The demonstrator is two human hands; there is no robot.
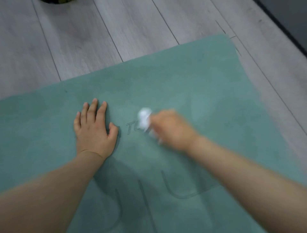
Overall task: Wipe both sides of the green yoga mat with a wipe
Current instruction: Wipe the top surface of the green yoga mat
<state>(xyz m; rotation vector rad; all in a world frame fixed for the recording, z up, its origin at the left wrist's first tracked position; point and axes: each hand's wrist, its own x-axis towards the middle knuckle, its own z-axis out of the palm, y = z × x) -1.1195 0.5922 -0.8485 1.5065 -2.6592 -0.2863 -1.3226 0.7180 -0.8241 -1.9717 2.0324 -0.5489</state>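
On the green mat, right hand grips wipe

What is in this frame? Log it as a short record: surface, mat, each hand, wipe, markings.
surface: grey wood-look plank floor
mat: green yoga mat lying unrolled and flat on the floor
left hand: left hand palm down, fingers straight, resting on the mat
right hand: right hand gripping the wipe, motion-blurred
wipe: white crumpled wipe against the mat, partly over small printed letters
markings: small letters between the hands; larger curved lines nearer the camera
other: dark object at the top edge, too cropped to identify
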